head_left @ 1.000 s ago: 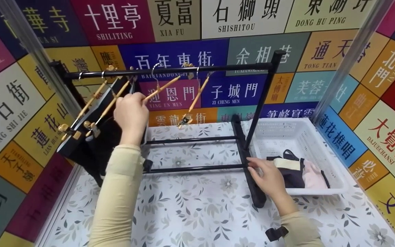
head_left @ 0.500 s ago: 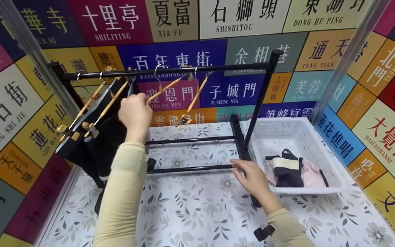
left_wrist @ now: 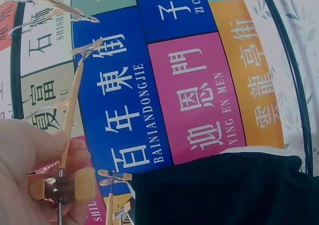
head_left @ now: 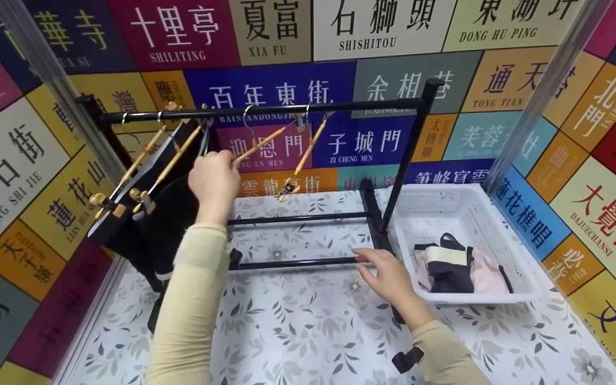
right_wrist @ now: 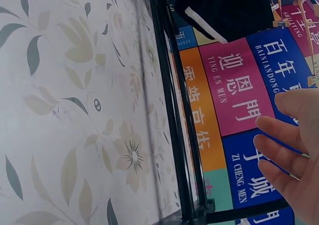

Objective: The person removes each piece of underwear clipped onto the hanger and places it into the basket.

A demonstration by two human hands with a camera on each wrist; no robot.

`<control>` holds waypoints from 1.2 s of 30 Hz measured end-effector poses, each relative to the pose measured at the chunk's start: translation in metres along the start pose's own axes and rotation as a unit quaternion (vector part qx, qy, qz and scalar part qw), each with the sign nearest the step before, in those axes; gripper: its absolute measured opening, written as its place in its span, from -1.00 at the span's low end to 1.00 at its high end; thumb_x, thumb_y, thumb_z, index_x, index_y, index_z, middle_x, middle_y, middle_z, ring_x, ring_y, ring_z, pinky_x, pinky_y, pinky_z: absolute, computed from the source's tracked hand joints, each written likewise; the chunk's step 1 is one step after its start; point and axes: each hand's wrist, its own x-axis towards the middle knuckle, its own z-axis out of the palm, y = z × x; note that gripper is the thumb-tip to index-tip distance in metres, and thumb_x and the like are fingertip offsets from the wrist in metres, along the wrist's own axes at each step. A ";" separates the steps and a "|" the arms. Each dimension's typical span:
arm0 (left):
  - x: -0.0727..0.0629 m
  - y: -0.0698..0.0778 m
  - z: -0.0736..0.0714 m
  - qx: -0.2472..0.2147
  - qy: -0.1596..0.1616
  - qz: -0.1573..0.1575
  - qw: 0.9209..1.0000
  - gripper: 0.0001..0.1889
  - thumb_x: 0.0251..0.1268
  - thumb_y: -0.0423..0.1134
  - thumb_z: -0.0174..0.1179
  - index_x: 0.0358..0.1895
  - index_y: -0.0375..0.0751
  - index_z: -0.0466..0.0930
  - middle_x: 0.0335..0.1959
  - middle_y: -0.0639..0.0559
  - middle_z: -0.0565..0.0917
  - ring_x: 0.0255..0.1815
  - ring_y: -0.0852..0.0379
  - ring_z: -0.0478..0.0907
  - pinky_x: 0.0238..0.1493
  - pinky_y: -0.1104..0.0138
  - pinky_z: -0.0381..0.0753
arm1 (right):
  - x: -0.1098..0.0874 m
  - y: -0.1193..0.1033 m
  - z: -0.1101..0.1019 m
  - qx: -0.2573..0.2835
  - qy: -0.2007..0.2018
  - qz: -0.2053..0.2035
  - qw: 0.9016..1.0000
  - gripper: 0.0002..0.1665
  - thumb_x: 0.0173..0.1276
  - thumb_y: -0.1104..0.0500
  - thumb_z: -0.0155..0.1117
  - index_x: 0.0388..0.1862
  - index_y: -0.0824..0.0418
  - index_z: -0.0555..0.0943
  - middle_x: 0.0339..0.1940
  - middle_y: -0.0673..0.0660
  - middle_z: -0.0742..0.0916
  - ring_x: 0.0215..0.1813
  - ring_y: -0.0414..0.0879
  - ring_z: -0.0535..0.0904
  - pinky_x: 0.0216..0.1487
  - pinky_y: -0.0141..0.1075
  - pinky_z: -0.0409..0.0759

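My left hand [head_left: 214,179] grips a wooden clip hanger [head_left: 265,143] near one end; its metal hook loops over the rack's black top bar. In the left wrist view the hanger's clip [left_wrist: 62,187] shows beside the fingers, with nothing in it. A second bare clip hanger [head_left: 310,149] hangs just to the right. Left of my hand, black garments [head_left: 163,219] are clipped to two hangers, partly hidden by my arm. My right hand [head_left: 391,278] holds nothing; its fingers are spread and relaxed, and it overlaps the rack's lower rail in the head view.
A white plastic basket [head_left: 532,289] stands at the right, with folded pink and dark clothes [head_left: 460,267] inside. The black rack [head_left: 401,171] spans the leaf-patterned tabletop [head_left: 286,321]. Sign-covered walls [head_left: 404,32] close off the back and sides.
My left hand has shifted slightly right with the hanger, whose hook slid a little along the bar. My right hand has moved left, away from the basket.
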 end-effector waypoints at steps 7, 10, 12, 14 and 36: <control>-0.004 -0.001 -0.001 0.015 -0.009 0.031 0.999 -0.81 0.35 -0.18 0.22 -0.11 -0.16 0.72 -0.23 -0.17 0.69 -0.18 -0.24 0.55 -0.12 -0.06 0.49 | 0.010 -0.004 -0.002 0.003 -0.009 -0.002 1.000 -0.60 0.29 0.21 0.41 0.12 0.13 0.66 -0.18 0.03 0.77 -0.05 0.04 0.64 0.02 -0.04 0.57; -0.005 -0.002 -0.003 0.019 -0.017 0.040 0.999 -0.79 0.36 -0.16 0.21 -0.09 -0.17 0.71 -0.21 -0.18 0.68 -0.16 -0.23 0.53 -0.09 -0.06 0.47 | 0.015 -0.008 -0.004 0.003 -0.017 0.002 1.000 -0.60 0.31 0.21 0.39 0.14 0.10 0.65 -0.16 0.03 0.77 -0.04 0.03 0.64 0.00 -0.05 0.58; -0.006 -0.002 -0.004 0.019 -0.023 0.042 0.999 -0.78 0.37 -0.14 0.21 -0.07 -0.17 0.69 -0.19 -0.17 0.68 -0.13 -0.22 0.53 -0.06 -0.06 0.46 | 0.018 -0.010 -0.004 0.002 -0.022 0.004 1.000 -0.60 0.32 0.20 0.39 0.15 0.09 0.64 -0.14 0.03 0.77 -0.02 0.03 0.63 0.00 -0.06 0.58; -0.007 -0.003 -0.006 0.018 -0.028 0.042 0.999 -0.76 0.38 -0.12 0.21 -0.05 -0.17 0.68 -0.17 -0.16 0.68 -0.11 -0.21 0.53 -0.04 -0.06 0.44 | 0.021 -0.013 -0.004 0.000 -0.027 0.006 1.000 -0.59 0.32 0.19 0.39 0.15 0.08 0.64 -0.13 0.02 0.77 -0.01 0.02 0.63 0.00 -0.07 0.58; -0.012 -0.030 -0.062 -0.002 0.011 0.046 0.999 -0.59 0.41 -0.04 0.18 0.17 -0.23 0.58 0.11 -0.26 0.62 0.11 -0.30 0.49 0.08 -0.14 0.36 | 0.033 -0.036 0.014 0.017 -0.046 -0.013 0.999 -0.60 0.34 0.15 0.38 0.16 0.06 0.64 -0.11 -0.01 0.76 -0.02 -0.04 0.64 -0.02 -0.12 0.60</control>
